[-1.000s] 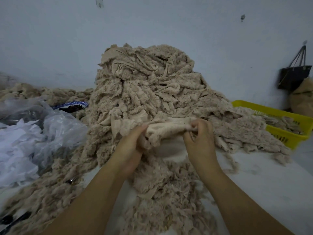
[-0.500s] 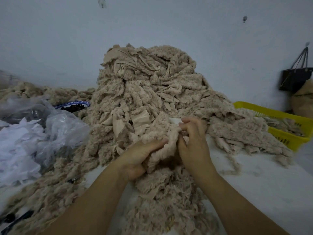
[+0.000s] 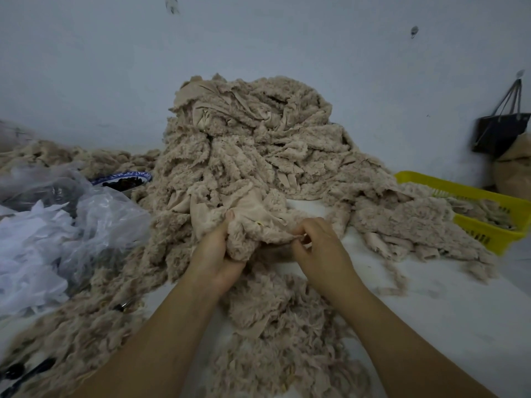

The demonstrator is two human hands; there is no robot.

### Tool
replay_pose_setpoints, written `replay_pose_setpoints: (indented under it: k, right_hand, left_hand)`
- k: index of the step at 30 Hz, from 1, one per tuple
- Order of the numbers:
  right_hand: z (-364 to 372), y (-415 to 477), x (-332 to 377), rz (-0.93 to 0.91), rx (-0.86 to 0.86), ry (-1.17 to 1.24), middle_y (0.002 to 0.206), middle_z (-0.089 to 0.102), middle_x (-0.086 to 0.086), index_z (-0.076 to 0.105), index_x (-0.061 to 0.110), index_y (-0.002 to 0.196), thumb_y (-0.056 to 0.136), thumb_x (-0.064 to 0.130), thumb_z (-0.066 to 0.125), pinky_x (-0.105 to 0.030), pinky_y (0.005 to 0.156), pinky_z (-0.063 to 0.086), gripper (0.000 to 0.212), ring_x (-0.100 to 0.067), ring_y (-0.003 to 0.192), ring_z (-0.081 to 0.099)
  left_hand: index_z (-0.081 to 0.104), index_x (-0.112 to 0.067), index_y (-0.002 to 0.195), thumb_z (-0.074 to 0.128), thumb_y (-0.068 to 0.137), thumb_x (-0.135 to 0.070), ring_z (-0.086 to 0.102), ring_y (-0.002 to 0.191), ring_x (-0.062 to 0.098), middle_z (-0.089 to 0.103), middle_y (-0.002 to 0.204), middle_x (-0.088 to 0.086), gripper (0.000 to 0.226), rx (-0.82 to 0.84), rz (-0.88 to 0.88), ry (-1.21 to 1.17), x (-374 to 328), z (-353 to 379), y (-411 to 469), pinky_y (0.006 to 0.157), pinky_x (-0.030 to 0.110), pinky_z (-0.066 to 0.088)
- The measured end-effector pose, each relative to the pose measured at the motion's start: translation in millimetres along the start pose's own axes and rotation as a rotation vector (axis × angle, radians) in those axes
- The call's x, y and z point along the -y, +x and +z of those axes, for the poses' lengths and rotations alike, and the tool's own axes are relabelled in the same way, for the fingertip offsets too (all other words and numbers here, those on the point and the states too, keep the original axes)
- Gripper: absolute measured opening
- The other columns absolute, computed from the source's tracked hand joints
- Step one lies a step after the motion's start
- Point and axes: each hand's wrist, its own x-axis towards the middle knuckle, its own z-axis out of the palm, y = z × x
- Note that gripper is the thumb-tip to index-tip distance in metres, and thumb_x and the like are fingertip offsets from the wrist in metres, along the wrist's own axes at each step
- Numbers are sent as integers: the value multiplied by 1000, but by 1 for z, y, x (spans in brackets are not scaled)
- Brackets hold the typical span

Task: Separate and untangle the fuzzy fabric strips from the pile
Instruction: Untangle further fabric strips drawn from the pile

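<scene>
A tall pile of beige fuzzy fabric strips [image 3: 253, 145] rises against the wall at the centre. At its foot my left hand [image 3: 214, 254] grips a bunched fuzzy strip [image 3: 253, 225], thumb on top. My right hand [image 3: 319, 248] pinches the same strip's right edge with curled fingers. More loose strips [image 3: 273, 326] lie on the white table between my forearms.
A yellow plastic basket [image 3: 471, 196] with strips stands at the right. Crumpled clear plastic bags [image 3: 57, 225] lie at the left, a blue-rimmed bowl [image 3: 123, 179] behind them. A black bag [image 3: 500, 130] hangs on the wall. Scissors [image 3: 26, 374] lie at the bottom left.
Both hands have pulled the strip lower and nearer to me. They have moved apart again, the right hand shifting right along the strip's edge.
</scene>
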Motion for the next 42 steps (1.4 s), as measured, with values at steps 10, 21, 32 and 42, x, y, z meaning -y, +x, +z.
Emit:
replay_pose_setpoints:
  k: [10,21,32,42]
  right_hand:
    - [1,-1,0,433,201,752,111,72,12,70,40,106,75,86,47,-31,93,51,60,-5,105,66]
    - [-5,2,4,427,95,661,78,68,19,65,34,78,98,54,43,-19,64,43,36,3,74,61]
    - [1,0,6,272,109,515,56,38,16,47,21,80,98,38,52,-14,46,30,26,-2,49,34]
    - [-4,0,3,386,-48,550,64,42,0,40,17,76,96,30,50,-15,42,30,26,-7,48,32]
  left_hand:
    - [76,-2,106,60,88,-16,68,111,28,69,122,20,28,161,-140,249,9,6,-8,83,37,59]
    - [77,3,93,46,93,4,73,92,31,72,103,25,31,-78,-202,270,18,11,-6,77,42,61]
    - [59,2,130,63,87,-42,64,117,33,64,127,25,62,103,-210,240,17,13,-7,91,43,57]
    - [60,-6,129,68,92,-28,71,103,29,73,114,14,44,-141,-44,466,25,14,-6,84,42,59]
